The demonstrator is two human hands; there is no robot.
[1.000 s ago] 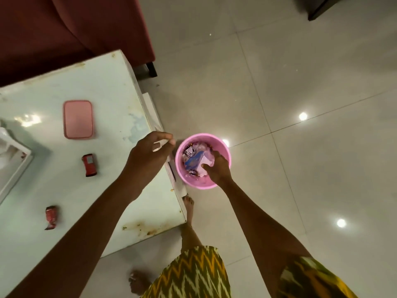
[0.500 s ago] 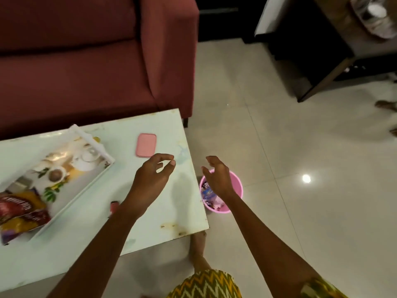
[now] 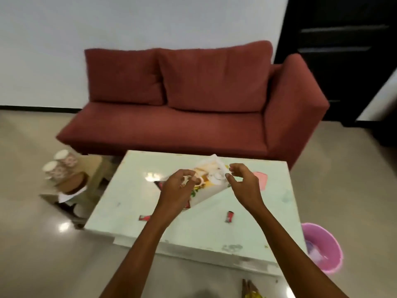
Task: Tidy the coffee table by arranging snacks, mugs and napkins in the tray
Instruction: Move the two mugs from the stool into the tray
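- Dark red fabric sofa: matte weave, two square back cushions, one boxy armrest at the right; stands against a plain pale wall, just behind the table.
- Pale green rectangular tabletop: glossy, reflects a ceiling light; scuffed and chipped along the near edge.
- White rectangular tray with printed food pattern: thin raised rim, lies at an angle to the table edges near mid-tabletop; partly hidden by both hands. Red snack packet at its left end, blurred.
- Round pink plastic bin: smooth wall, on the tiled floor beside the tabletop's right near corner; crumpled wrappers inside.
- Low stool at left carries two white patterned mugs and a round brown wooden piece.
- Left hand: over the tray, fingers curled in close to the thumb, nothing visibly gripped.
- Right hand: over the tray's right end, fingers curved and spread, empty.
- Flat pink rounded-rectangle lid: on the tabletop right of the tray.
- Two small crumpled red wrappers: on bare tabletop, nearer than the tray, well apart.
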